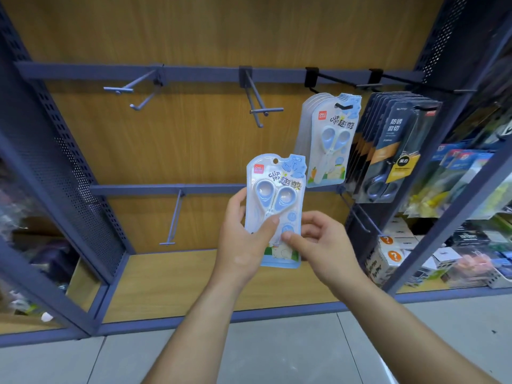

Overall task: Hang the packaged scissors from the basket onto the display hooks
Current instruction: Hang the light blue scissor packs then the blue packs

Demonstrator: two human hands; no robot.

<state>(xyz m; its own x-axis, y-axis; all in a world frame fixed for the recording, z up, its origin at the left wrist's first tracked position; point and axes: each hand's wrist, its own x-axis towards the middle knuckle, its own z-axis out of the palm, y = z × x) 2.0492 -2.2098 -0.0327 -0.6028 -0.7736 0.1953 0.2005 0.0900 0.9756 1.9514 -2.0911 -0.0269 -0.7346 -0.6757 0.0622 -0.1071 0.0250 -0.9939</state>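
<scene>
One pack of blue scissors (pixel 274 206) is held upright before the wooden back panel (pixel 194 151); it is gripped at its lower left by the left hand (pixel 243 242), thumb across the front, and pinched at its lower right by the right hand (pixel 324 245); on the upper rail (pixel 199 74) four hooks are seen; two bare hooks (pixel 259 105) lie to the left; two are loaded, with one stack of like blue packs (pixel 328 139) and one stack of dark packs (pixel 396 151), overlapped beyond exact counting.

The single head-worn wide-angle camera looked forward and slightly downward from close before the wood-backed display rack (pixel 194 151), with the display hooks (pixel 266 110) across the upper half. Its lens bowed the blue rails (pixel 207 74) outward, and grey floor tiles (pixel 277 356) filled the bottom strip.
</scene>
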